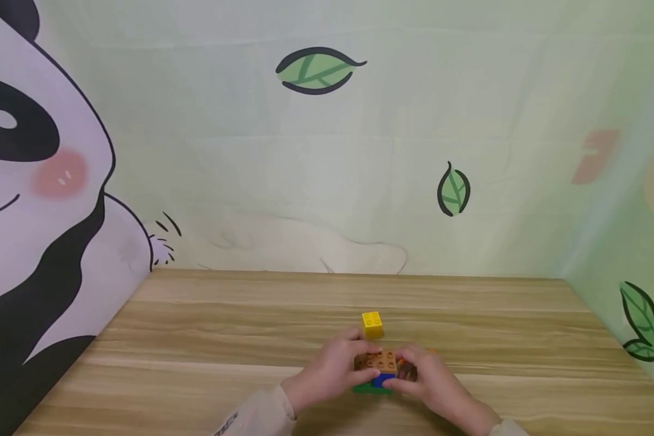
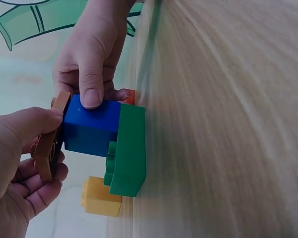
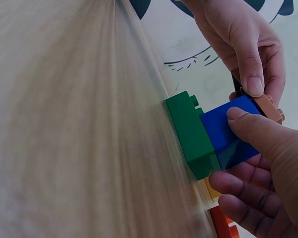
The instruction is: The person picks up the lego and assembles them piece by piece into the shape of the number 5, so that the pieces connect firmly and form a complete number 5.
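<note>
A small stack of toy building bricks stands on the table between the two hands. At its base lies a green brick (image 2: 131, 153) on the wood, with a blue brick (image 2: 92, 126) on part of its studs. A thin brown brick (image 1: 381, 362) tops the blue one and juts out past its left side. My left hand (image 1: 332, 368) pinches the brown brick, thumb on one side and fingers on the other. With its thumb on the near face of the blue brick and fingers behind, my right hand (image 1: 435, 381) holds that brick from the right.
Behind the stack sits a yellow brick (image 1: 372, 325) with its studs up. An orange brick (image 3: 222, 223) is beside the right hand, partly hidden by it in the head view. The wooden table (image 1: 223, 327) meets a printed cloth backdrop (image 1: 251, 151) along its far edge.
</note>
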Available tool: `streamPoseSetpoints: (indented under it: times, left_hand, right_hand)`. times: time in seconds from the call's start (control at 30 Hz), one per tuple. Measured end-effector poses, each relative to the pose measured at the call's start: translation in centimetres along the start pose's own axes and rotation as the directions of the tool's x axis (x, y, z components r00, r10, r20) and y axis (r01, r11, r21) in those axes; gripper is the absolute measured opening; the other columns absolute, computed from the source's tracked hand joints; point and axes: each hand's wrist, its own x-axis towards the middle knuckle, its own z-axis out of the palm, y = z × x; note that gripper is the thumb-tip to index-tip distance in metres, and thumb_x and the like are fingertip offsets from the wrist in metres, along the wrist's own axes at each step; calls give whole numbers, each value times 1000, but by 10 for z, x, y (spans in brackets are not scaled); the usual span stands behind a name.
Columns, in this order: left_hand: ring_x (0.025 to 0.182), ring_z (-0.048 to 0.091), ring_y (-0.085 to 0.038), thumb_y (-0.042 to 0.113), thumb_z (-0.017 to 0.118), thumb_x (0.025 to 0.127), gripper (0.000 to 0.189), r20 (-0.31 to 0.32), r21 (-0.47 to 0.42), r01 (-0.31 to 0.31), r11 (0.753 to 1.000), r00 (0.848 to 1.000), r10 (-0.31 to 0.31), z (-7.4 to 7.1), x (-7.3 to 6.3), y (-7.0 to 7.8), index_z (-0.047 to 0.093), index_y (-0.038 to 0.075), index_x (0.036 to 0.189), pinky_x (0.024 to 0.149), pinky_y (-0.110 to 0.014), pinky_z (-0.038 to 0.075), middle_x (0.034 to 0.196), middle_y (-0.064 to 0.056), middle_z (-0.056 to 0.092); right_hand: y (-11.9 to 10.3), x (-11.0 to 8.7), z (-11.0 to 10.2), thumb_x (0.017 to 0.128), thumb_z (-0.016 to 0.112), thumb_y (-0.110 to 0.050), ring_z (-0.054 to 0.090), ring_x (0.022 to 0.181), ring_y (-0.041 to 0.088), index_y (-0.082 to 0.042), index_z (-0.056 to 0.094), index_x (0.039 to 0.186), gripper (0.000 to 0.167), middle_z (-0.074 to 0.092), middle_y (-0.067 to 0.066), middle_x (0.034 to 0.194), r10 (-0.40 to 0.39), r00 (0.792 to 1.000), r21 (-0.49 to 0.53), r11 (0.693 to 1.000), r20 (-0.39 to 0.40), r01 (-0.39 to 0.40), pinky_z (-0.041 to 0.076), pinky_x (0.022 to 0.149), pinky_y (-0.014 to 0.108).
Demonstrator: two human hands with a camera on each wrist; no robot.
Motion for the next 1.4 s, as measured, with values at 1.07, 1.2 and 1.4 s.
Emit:
streamPoseSetpoints:
  times: [1.07, 1.2, 1.4]
  left_hand:
    - [81, 46, -1, 32, 71, 86, 34, 8, 53, -28, 998, 1000, 28, 3, 0, 0, 69, 14, 115, 72, -13, 43, 100, 3, 59]
    - [82, 48, 0, 32, 71, 87, 34, 31, 40, -6, 999, 999, 5, -1, -1, 0, 69, 15, 116, 74, -14, 45, 102, 3, 60]
    - [81, 47, -1, 31, 71, 87, 33, 33, 52, -30, 998, 999, 29, -5, -2, 1, 69, 13, 115, 73, -14, 45, 101, 3, 59]
  right_hand:
    - [4, -3, 0, 84, 73, -33, 53, 73, -4, -5, 66, 104, 35, 64, 1, 90, -2, 1000, -3, 1000, 0, 2, 49, 61, 18]
    - [3, -1, 1, 84, 72, -33, 54, 74, -4, -4, 66, 104, 36, 63, 1, 91, -10, 1000, 3, 1000, 7, 10, 50, 62, 18]
    - [3, -2, 2, 84, 72, -32, 54, 74, -4, -5, 66, 103, 34, 63, 1, 90, -19, 1000, 6, 1000, -1, 19, 49, 62, 18]
